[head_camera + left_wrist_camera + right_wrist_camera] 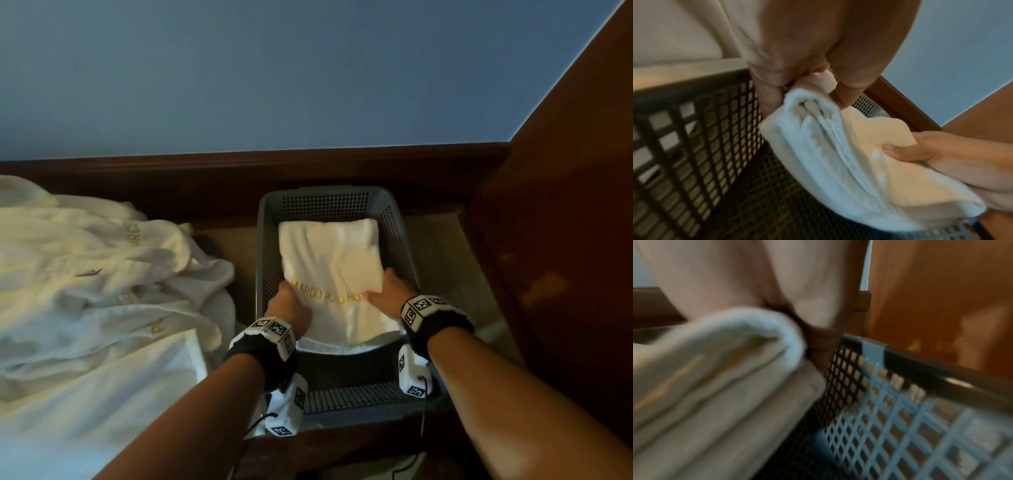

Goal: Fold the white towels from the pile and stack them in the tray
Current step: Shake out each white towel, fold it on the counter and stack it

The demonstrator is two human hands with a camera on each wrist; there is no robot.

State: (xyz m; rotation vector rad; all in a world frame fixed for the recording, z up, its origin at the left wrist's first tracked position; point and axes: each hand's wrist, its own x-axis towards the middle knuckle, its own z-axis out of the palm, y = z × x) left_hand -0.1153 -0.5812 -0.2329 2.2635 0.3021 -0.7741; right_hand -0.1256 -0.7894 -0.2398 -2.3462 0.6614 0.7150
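Both hands [337, 298] gripping towel [330, 260]

blue wall [274, 68], dark wood trim [239, 164], seemingly dim

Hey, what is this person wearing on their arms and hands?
The hands are bare and no sleeves show on the forearms. Each wrist carries a black band: left wrist band, right wrist band. White blocks printed with black square-pattern markers sit on the bands, and thin black cables trail from them.

Hotel room (towels [102, 274] embroidered "HOTEL")
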